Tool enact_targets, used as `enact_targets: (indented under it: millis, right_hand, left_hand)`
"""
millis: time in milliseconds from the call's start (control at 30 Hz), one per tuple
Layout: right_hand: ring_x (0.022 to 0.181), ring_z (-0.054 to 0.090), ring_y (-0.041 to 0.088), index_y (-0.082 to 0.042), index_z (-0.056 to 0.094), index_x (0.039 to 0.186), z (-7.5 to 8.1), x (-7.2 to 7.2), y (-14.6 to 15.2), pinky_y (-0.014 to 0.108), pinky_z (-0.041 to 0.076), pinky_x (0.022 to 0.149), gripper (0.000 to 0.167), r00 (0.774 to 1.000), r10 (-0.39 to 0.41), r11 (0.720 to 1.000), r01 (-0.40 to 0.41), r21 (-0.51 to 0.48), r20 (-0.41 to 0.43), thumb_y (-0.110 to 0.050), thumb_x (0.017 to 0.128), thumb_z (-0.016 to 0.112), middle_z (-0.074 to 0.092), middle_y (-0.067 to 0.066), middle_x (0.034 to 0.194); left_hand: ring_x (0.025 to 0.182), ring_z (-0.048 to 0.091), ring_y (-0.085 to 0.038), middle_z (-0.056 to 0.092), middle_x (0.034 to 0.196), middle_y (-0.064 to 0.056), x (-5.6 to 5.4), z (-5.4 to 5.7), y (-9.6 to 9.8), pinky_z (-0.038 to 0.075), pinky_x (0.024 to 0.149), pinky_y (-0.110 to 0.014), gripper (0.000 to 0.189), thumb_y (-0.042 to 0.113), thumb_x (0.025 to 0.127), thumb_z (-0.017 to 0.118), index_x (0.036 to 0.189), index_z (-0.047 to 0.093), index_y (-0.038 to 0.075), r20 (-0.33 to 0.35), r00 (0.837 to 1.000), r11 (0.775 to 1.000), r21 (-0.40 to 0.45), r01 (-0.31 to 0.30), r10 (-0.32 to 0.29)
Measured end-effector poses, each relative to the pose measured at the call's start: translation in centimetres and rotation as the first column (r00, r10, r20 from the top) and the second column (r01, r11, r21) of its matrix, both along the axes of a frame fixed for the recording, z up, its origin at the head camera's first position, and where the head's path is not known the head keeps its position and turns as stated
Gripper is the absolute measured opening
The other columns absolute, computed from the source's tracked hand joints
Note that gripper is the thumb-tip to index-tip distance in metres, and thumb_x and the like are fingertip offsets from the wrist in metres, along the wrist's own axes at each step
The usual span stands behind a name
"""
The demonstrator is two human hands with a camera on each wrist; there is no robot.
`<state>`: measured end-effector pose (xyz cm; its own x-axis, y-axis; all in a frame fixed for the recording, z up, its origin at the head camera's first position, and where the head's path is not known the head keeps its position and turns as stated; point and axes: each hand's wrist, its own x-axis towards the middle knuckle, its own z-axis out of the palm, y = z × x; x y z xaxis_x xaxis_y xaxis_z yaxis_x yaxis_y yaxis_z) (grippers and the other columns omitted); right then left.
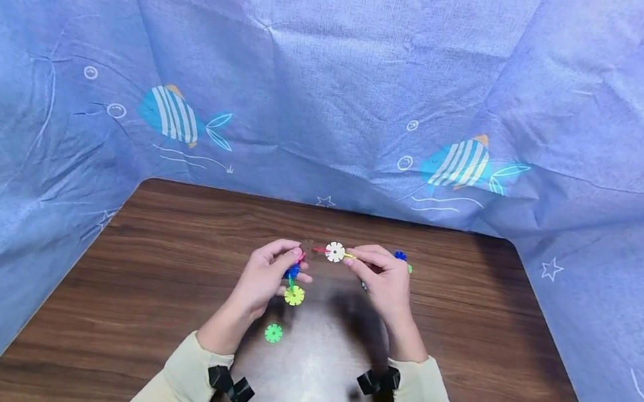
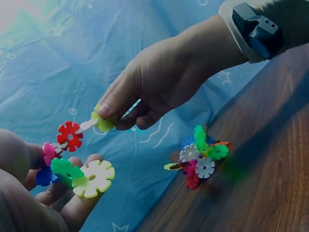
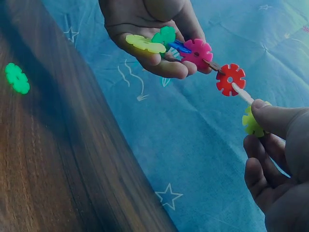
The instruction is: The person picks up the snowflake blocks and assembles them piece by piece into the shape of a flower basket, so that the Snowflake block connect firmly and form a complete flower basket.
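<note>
A chain of notched plastic discs, linked edge to edge, spans both hands above the table. My left hand (image 1: 266,274) pinches it at the pink disc (image 3: 196,53); the blue disc (image 2: 46,176), green disc (image 2: 67,169) and pale yellow disc (image 2: 93,179) trail over the fingers. Beyond the pink one come a brown disc (image 3: 212,65), a red disc (image 2: 70,136) and a white disc (image 1: 335,251). At the far end my right hand (image 1: 383,281) pinches a yellow disc (image 3: 253,122) between thumb and fingers.
One loose green disc (image 1: 273,333) lies on the wooden table (image 1: 123,297) near the left wrist. A pile of mixed discs (image 2: 204,167) rests on the table, mostly hidden behind the right hand in the head view. A blue fish-print cloth (image 1: 335,95) hangs behind and at the sides.
</note>
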<state>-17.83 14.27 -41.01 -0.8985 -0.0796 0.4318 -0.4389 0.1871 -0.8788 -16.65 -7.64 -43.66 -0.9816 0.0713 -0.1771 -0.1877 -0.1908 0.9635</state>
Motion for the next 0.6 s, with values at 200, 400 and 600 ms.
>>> enact_targets:
  millis: [200, 400, 600]
  right_hand:
    - [0.086, 0.069, 0.012, 0.007, 0.079, 0.092, -1.7, -1.0, 0.6, 0.015, 0.054, 0.071, 0.010, 0.999, -0.001, 0.999, 0.003, 0.050, -0.040, 0.008, 0.082, 0.080, 0.074, 0.022, 0.093]
    - [0.084, 0.068, 0.007, -0.002, 0.082, 0.091, -3.2, -1.7, 1.4, 0.015, 0.051, 0.065, 0.010, 0.996, 0.013, 0.997, -0.007, 0.073, -0.083, 0.003, 0.082, 0.083, 0.076, 0.013, 0.091]
    - [0.080, 0.067, 0.008, -0.004, 0.081, 0.092, -3.3, -1.8, 1.2, 0.017, 0.052, 0.064, 0.008, 0.995, 0.022, 1.000, -0.021, 0.009, -0.099, -0.001, 0.085, 0.082, 0.075, 0.013, 0.089]
  left_hand:
    - [0.076, 0.077, -0.021, 0.072, 0.091, -0.010, 0.1, -0.1, 0.2, 0.050, 0.044, -0.023, 0.027, 0.017, 0.106, 0.057, 0.127, 0.062, 0.002, -0.028, 0.999, 0.999, -0.043, 0.017, -0.019]
    - [0.082, 0.077, -0.032, 0.071, 0.093, -0.015, 0.0, -0.4, 0.3, 0.053, 0.045, -0.025, 0.029, 0.017, 0.106, 0.056, 0.129, 0.060, -0.001, -0.018, 0.999, 0.999, -0.028, 0.043, -0.043]
    - [0.079, 0.078, -0.024, 0.070, 0.097, -0.020, 0.0, -0.5, 0.5, 0.051, 0.045, -0.023, 0.027, 0.018, 0.107, 0.055, 0.126, 0.061, 0.000, -0.002, 1.000, 1.000, -0.001, 0.003, -0.003]
